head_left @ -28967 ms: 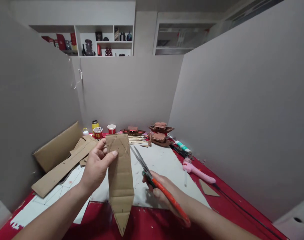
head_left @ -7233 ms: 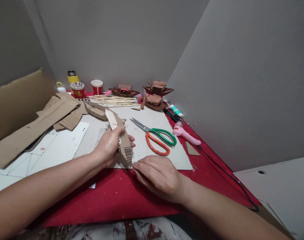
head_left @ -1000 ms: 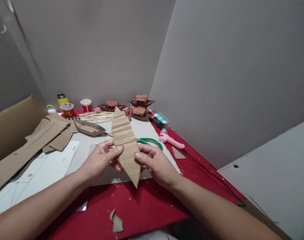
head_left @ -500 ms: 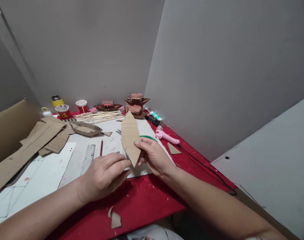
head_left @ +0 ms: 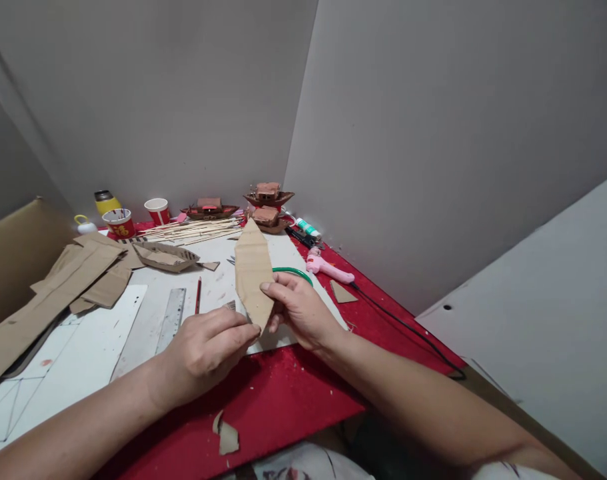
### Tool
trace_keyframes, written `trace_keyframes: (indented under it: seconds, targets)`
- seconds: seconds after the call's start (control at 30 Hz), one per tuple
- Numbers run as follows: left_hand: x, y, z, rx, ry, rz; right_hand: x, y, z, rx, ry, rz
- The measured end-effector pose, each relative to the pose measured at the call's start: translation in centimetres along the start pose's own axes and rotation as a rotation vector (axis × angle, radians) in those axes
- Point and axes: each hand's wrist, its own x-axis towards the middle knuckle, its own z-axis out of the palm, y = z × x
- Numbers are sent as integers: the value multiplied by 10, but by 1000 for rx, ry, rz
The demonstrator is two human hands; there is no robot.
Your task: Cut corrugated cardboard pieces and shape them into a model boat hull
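A long cardboard piece [head_left: 254, 260], pointed at both ends and faintly creased across, is held up at a tilt over the white board. My right hand [head_left: 303, 310] grips its right edge near the bottom, thumb on the front face and fingers behind. At the lower tip, my left hand [head_left: 210, 350] is closed with its fingertips on the cardboard. Behind the piece, a green loop [head_left: 294, 272] shows on the right and a grey pointed blade [head_left: 231, 261] on the left; the part between is hidden.
A ruler [head_left: 172, 320], a pencil [head_left: 198, 295] and a cardboard boat hull [head_left: 166, 257] lie beyond my left hand. Cardboard sheets [head_left: 78, 273] cover the left side. A pink glue gun [head_left: 330, 269] with a black cord lies right. Model boats [head_left: 268, 193] and thin sticks [head_left: 193, 231] are behind.
My left fingertips have closed onto the lower tip of the cardboard piece. My right hand keeps its grip. The whole view has shifted slightly.
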Motion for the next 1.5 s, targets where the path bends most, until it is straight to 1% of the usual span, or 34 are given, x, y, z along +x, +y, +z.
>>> trace_keyframes:
  seconds: [0.1, 0.13, 0.17, 0.2, 0.23, 0.27, 0.3, 0.33, 0.37, 0.43, 0.47, 0.5, 0.53, 0.57, 0.6, 0.63, 0.67, 0.73, 0.77, 0.8, 0.83, 0.87, 0.9, 0.93, 1.0, 1.07, 1.3, 1.4, 1.5]
  targets:
    - [1, 2, 0, -102, 12, -59, 0, 0, 0, -8, 1, -11]
    - [3, 3, -1, -160, 40, -97, 0, 0, 0, -6, -2, -10]
    - [6, 4, -3, -224, 95, -161, -1, -1, 0, 3, -8, -9]
    - [9, 6, -5, -296, 173, -263, -1, -1, 0, 17, -19, -6]
    - [13, 7, -8, -377, 266, -395, -2, -2, 0, 35, -37, -4]
    - [18, 8, -10, -467, 353, -554, -3, -2, 0, 54, -64, 0]
    - [22, 8, -12, -592, 406, -703, -4, -2, 0, 71, -101, 12]
    - [25, 8, -12, -747, 423, -820, -5, -1, 2, 82, -148, 33]
    - [28, 8, -12, -921, 399, -908, -7, 1, 3, 85, -201, 66]
    - [31, 8, -10, -1272, 277, -1048, -9, 7, 8, 67, -318, 153]
    - [32, 9, -8, -1404, 216, -1106, -10, 11, 11, 44, -376, 199]
    - [32, 10, -7, -1500, 184, -1153, -12, 14, 13, 8, -428, 234]
    - [32, 11, -7, -1561, 196, -1184, -13, 16, 15, -48, -469, 250]
    - [33, 12, -7, -1599, 243, -1202, -15, 18, 16, -119, -488, 238]
    - [33, 12, -9, -1620, 312, -1207, -17, 18, 17, -204, -475, 191]
    - [34, 12, -12, -1629, 385, -1208, -19, 17, 17, -305, -430, 101]
    - [35, 11, -15, -1629, 447, -1209, -22, 14, 16, -418, -368, -32]
    - [37, 10, -21, -1603, 535, -1204, -30, 7, 16, -647, -251, -392]
    - [38, 10, -24, -1586, 559, -1205, -35, 4, 16, -745, -240, -586]
    - [38, 9, -25, -1571, 574, -1212, -39, 1, 17, -824, -268, -764]
    - [38, 9, -26, -1560, 579, -1224, -43, -1, 18, -887, -321, -911]
    - [39, 9, -26, -1552, 579, -1244, -47, -2, 19, -935, -382, -1021]
    - [38, 9, -25, -1547, 580, -1271, -50, -2, 20, -977, -435, -1094]
    - [38, 9, -24, -1545, 584, -1294, -52, -1, 22, -1015, -474, -1141]
    - [37, 8, -22, -1542, 589, -1330, -54, 2, 24, -1072, -483, -1183]
    - [36, 8, -19, -1545, 593, -1345, -54, 6, 24, -1099, -464, -1200]
    - [35, 7, -16, -1560, 578, -1334, -52, 11, 25, -1195, -409, -1250]
    - [35, 7, -16, -1541, 573, -1361, -50, 13, 25, -1193, -367, -1302]
    - [35, 7, -16, -1516, 569, -1388, -48, 16, 25, -1176, -370, -1325]
